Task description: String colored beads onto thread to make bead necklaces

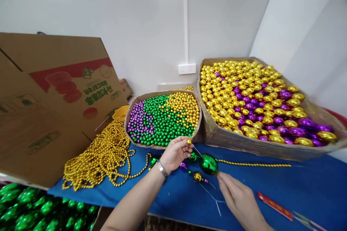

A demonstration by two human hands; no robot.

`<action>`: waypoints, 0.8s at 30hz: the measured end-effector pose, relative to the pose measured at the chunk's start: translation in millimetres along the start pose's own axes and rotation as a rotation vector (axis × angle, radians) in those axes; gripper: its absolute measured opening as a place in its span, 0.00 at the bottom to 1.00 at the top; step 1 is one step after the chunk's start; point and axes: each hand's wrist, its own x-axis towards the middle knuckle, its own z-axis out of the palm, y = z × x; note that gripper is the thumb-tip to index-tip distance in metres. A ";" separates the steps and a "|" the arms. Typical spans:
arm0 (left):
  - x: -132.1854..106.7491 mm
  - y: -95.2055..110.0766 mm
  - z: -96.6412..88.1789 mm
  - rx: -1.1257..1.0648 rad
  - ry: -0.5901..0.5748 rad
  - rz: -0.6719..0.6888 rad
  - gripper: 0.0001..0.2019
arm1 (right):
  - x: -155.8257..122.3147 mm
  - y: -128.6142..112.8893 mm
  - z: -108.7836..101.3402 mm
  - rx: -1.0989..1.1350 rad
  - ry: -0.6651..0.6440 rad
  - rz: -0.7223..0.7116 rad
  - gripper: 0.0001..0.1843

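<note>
My left hand [175,155], with a band on its wrist, pinches a small gold bead [189,141] between thumb and finger. A thin pale thread [197,150] runs from those fingertips toward a large shiny green bead [208,164]. At that bead's lower right edge, my right hand [240,196] has its fingers closed together; the tips are partly hidden. Below my left hand lie a purple bead [183,166] and a round gold bead [197,177] among smaller ones. A gold bead string [255,164] stretches right from the green bead. Loose white thread [217,202] trails on the blue cloth.
Behind my hands stands a box of small beads [161,144], beside a larger box of gold and purple beads [244,142]. Gold bead strands [94,162] pile up at left by a carton [59,115]. A red strip [275,205] and scissors [306,221] lie right.
</note>
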 end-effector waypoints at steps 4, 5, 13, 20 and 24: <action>-2.2 -1.5 0.2 -0.037 -0.013 -0.008 0.12 | -2.3 0.7 -0.5 0.017 -0.012 0.014 0.15; -2.5 -1.8 0.1 -0.038 -0.015 -0.005 0.13 | -2.7 0.7 -0.7 0.020 -0.010 0.014 0.15; -2.3 -3.5 -1.5 -0.028 -0.017 0.003 0.13 | -2.0 -0.2 -4.1 0.001 -0.020 0.014 0.17; -3.3 -4.0 -1.3 0.005 -0.057 0.013 0.14 | -5.1 3.5 -3.5 -0.014 -0.033 -0.013 0.16; -4.3 -4.4 -1.0 0.044 -0.069 0.020 0.15 | -8.6 6.4 -2.4 -0.005 -0.043 -0.012 0.16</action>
